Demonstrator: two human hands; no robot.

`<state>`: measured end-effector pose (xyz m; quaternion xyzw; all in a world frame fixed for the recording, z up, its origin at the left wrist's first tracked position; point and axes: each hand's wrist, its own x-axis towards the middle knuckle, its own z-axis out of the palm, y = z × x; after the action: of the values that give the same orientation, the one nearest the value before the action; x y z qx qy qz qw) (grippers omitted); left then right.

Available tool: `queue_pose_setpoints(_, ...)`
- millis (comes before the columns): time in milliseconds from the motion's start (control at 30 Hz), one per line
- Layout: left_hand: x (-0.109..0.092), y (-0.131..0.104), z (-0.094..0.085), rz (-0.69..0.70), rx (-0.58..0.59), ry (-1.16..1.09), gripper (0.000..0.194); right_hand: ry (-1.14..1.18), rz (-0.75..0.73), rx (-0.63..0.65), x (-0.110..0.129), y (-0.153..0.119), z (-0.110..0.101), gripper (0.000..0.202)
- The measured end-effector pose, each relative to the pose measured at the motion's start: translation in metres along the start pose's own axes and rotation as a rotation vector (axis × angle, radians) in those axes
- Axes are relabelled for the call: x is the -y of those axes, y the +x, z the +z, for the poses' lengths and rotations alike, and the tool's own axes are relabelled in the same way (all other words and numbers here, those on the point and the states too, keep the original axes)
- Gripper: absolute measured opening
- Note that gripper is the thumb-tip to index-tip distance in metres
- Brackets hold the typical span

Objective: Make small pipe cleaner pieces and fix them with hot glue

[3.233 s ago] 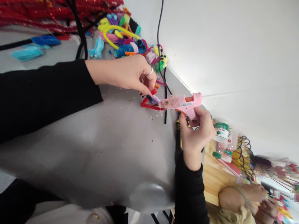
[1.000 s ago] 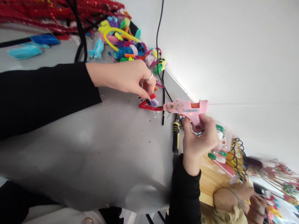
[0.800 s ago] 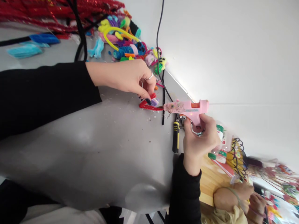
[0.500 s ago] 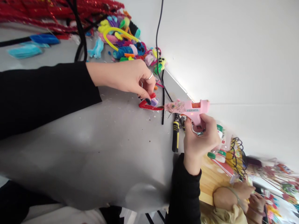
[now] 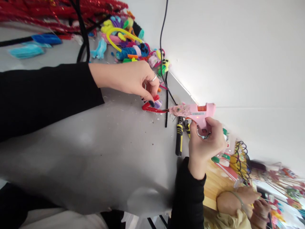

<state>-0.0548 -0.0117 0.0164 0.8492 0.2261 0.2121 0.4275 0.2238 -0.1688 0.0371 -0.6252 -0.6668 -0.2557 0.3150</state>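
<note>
My left hand (image 5: 133,78), with a ring on one finger, pinches a bent red pipe cleaner (image 5: 153,110) between thumb and fingertips. A small lilac piece (image 5: 158,104) sits against the thumb, partly hidden. My right hand (image 5: 205,144) is wrapped round the handle of a pink hot glue gun (image 5: 194,109), whose front is crusted with residue and bits of fluff. Its dark nozzle is at the free end of the red pipe cleaner, seemingly touching it. Under the gun lie pliers with black and yellow handles (image 5: 179,140) and a straight black pipe cleaner (image 5: 166,117).
Colourful pipe-cleaner figures (image 5: 133,51) and red tinsel stems (image 5: 47,14) lie on the grey table (image 5: 114,152) beyond my left arm. A black cord (image 5: 161,41) runs along the white wall. Past my right hand are plastic bottles (image 5: 224,159) and another person's hands (image 5: 247,197).
The glue gun and my right hand have shifted slightly to the right in the picture. My left hand keeps its pinch on the red pipe cleaner, almost unmoved.
</note>
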Motion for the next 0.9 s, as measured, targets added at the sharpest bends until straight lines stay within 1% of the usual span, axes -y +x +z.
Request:
queue_pose_setpoints(133,0.0014,-0.0005,-0.0001,0.004,-0.002,-0.003,0.023,0.010,-0.001,-0.009,0.0003,0.0006,0.0001,0.010)
queue_pose_setpoints(300,0.0033,0.0000,0.0001,-0.009,0.005,0.002,0.025,0.001,0.024,-0.005,0.0000,0.0012,-0.0005,0.010)
queue_pose_setpoints(500,0.0033,-0.0001,0.0001,0.015,0.002,-0.012,0.025,0.014,0.035,-0.027,-0.0031,0.0001,-0.0007,0.010)
queue_pose_setpoints(667,0.0040,0.0006,-0.0005,0.030,-0.006,-0.005,0.026,-0.004,0.052,-0.018,-0.0053,-0.0008,-0.0002,0.012)
queue_pose_setpoints(900,0.0027,0.0004,0.0000,0.044,-0.023,-0.007,0.024,-0.028,0.016,0.000,-0.0072,0.0010,-0.0003,0.012)
